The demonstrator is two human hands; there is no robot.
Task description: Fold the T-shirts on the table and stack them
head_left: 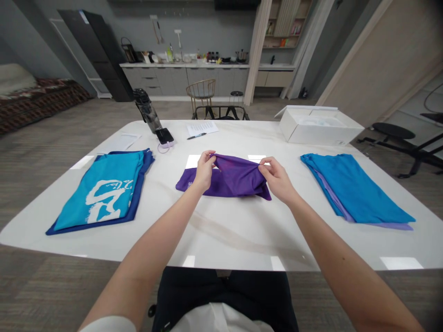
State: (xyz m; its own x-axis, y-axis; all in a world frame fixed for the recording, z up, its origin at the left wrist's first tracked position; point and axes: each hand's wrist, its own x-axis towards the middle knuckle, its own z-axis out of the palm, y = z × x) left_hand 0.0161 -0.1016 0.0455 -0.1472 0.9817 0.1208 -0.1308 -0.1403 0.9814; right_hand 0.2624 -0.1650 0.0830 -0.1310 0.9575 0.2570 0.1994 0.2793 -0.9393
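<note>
A purple piece of folded fabric, seemingly a T-shirt (228, 182), lies at the middle of the white table with its upper layer lifted. My left hand (206, 170) pinches the raised edge near its far left. At the right corner of the same layer, the fingers of my right hand (275, 177) are closed on the cloth. A bit of white print shows at the fabric's left end. To the left lies a stack with a turquoise printed shirt (100, 189) over a dark blue one (140, 198). Folded blue cloth (360, 186) rests on lilac cloth (332, 196) at the right.
An open white box (311, 131) stands at the table's back right. A dark bottle (148, 110), a phone (164, 136) on a lilac stand, a pen (196, 136) and paper (207, 127) are at the back left. Chairs stand beyond the table (242, 240).
</note>
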